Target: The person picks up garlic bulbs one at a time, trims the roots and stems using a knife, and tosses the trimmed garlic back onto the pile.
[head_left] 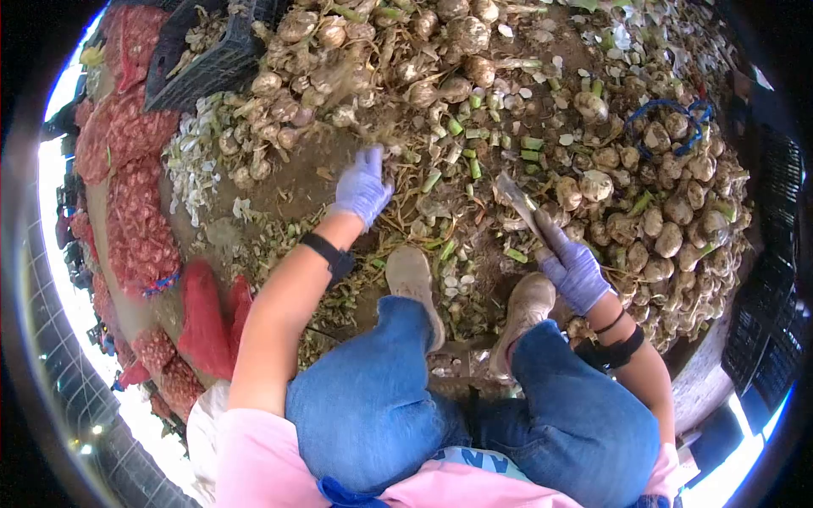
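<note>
The brown dirt floor (284, 190) holds heaped whitish garlic bulbs (332, 34). Near them, the purple-gloved left hand (364, 188) stretches loose fingers; the purple-gloved right hand (577, 275) clasps a long metal tool (523, 206), handle partly hidden.

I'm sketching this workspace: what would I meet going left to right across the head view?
Filled red mesh sacks, purple-gloved left hand, long grey metal-bladed tool, purple-gloved right hand, looped blue cord, black plastic crate at the far right.
</note>
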Demonstrator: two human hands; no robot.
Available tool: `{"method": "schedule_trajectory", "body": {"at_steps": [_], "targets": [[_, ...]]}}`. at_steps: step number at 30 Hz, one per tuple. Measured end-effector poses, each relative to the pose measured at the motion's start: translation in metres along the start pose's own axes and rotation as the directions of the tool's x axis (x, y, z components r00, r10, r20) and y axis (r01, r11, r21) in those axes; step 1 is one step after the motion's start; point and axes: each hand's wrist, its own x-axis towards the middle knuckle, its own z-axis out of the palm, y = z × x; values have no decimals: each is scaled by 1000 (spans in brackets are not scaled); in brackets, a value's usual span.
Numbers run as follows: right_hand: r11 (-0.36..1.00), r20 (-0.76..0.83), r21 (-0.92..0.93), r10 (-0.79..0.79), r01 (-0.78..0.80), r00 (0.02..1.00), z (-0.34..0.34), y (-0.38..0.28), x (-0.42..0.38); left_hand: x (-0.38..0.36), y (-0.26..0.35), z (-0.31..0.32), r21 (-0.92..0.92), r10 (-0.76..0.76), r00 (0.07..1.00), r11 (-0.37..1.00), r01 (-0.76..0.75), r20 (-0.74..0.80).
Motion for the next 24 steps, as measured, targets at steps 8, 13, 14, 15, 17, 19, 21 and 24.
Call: {"method": "schedule_trajectory", "body": {"at_steps": [8, 13, 14, 15, 17, 19, 21, 24], "targets": [[999, -14, 30, -29, 29, 999, 2, 2, 4, -67, -24, 13, -197, 117, 980, 969, -148, -160], [1000, -8, 18, -23, 23, 1000, 4, -6, 7, -31, 55, -10, -107, 697, 679, 675, -730, -230], [1000, -3, 15, -4, 4, 1000, 3, -9, 7, -17, 65, -16, 303, 813, 582, 562, -770, -28], [1000, 1, 13, 17, -17, 1000, 3, -11, 7, -3, 67, -13, 391, 783, 622, 571, -722, 5], [999, 3, 14, 35, -35, 999, 1, -13, 7, 24, 68, -7, 264, 608, 787, 780, -567, -105], [999, 5, 27, 37, -37, 999, 1, -12, 7, 57, 53, -19, 584, 411, 875, 656, -479, 255], [999, -1, 36, 30, -30, 1000, 1, -12, 6, 68, 12, -18, 719, 653, 753, 484, -498, 83], [999, -40, 36, -28, 29, 999, 4, -7, 7, 56, 16, -26, 587, 360, 919, 713, -384, 163]]}}
